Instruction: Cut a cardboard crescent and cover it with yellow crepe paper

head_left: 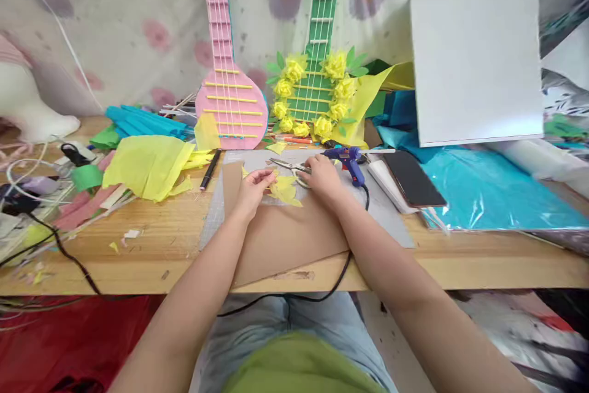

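Already, yellow flowers (335,64) ring the green guitar (321,31); the pink guitar (231,91) has none. Left fingers (267,181) pinch yellow paper (286,188); right fingers (313,163) touch scissors (288,165), can't tell if gripping.

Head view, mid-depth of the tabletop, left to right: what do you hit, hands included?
Yellow paper sheet → black marker → left hand → right hand → blue glue gun → black phone.

plain green top (301,365) rounding over the lap, pale blue jeans (251,325) showing below the worktop's front edge (138,282), a seam (288,316) dividing the legs, left hand (252,192) and right hand (322,176) going bare like the forearms (209,264)
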